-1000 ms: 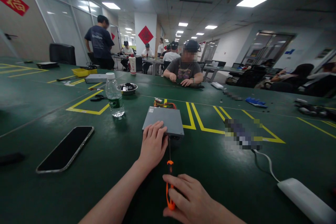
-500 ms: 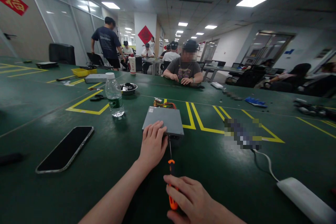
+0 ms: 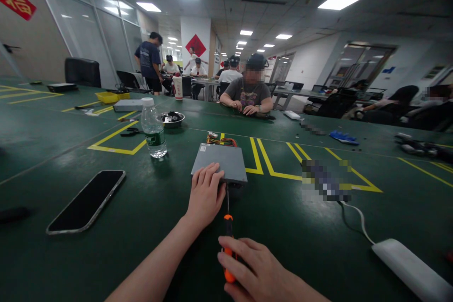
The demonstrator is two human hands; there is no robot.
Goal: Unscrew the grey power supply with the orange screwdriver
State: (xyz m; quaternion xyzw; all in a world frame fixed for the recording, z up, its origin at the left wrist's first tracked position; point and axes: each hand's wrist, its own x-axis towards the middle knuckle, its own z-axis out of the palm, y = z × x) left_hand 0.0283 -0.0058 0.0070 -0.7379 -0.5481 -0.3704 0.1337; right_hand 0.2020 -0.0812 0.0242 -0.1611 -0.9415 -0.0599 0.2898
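A grey metal box with coloured wires at its far side lies on the green table. My left hand rests on its near left corner, fingers over the top and thumb at the front edge. Below it, my right hand has its fingers round the orange and black handle of a screwdriver. The screwdriver's shaft points away from me and reaches the box's near face beside my left thumb. Its very tip is hidden at that face.
A phone and a water bottle stand left of the box, with a metal bowl behind. To the right are a white power strip and a blue glove. A person sits across the table.
The screwdriver's handle has shifted slightly left, with the fingers of my right hand. My left hand and the box keep their places. In the background, a standing person has moved right.
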